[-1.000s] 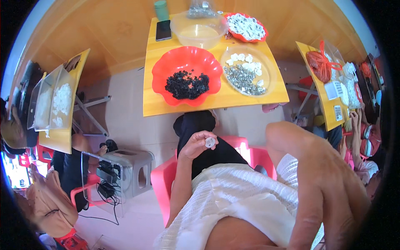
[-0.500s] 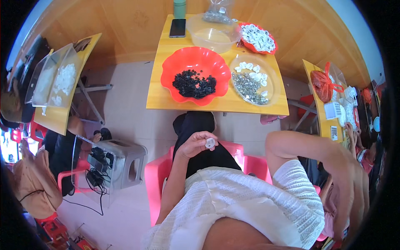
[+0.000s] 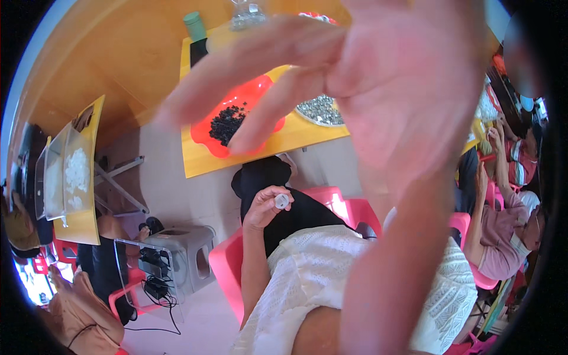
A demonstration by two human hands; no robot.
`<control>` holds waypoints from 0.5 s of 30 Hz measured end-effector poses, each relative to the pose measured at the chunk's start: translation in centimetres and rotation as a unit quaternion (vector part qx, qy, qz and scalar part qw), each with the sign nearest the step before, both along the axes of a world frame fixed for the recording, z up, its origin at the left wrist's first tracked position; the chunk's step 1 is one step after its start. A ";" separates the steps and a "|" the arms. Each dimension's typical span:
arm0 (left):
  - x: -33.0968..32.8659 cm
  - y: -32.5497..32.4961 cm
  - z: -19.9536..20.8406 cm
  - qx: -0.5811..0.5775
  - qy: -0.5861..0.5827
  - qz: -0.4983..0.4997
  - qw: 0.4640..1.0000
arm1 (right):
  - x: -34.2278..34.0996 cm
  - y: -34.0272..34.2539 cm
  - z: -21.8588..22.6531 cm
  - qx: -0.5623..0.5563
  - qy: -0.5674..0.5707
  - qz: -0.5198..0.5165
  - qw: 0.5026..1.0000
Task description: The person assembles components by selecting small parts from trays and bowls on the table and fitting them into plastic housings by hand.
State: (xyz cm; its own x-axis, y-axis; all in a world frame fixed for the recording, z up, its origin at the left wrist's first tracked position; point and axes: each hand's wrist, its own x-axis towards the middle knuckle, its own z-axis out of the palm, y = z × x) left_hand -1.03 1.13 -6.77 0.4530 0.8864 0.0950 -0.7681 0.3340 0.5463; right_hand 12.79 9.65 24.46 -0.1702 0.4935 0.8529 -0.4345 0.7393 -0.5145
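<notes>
My left hand [image 3: 263, 210] rests over my lap, its fingers closed around a small round white plastic piece [image 3: 281, 201]. Close to the camera, my right hand [image 3: 402, 89] is raised and blurred, its palm showing and its fingers spread with nothing in them. Behind it on the table, a red scalloped bowl [image 3: 254, 92] holds small black parts [image 3: 226, 124]. A dish of small shiny metal-looking parts [image 3: 320, 110] is partly hidden by the right hand. A red dish of white pieces further back is mostly covered too.
The wooden table [image 3: 198, 160] also bears a green bottle [image 3: 194, 26], a dark phone [image 3: 199, 51] and a plastic bag [image 3: 247, 15]. A grey stool [image 3: 189, 248] with cables beside it stands at left. Other people sit at both sides, including one in pink [image 3: 503, 242].
My right hand has swung up from the right side to in front of the camera, covering part of the table. The view has turned and tilted; my left hand still holds the white piece.
</notes>
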 end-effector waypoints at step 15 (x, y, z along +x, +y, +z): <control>0.5 -1.3 0.2 -0.004 0.002 -0.019 1.000 | -1.7 3.9 2.0 0.020 -0.012 0.074 0.997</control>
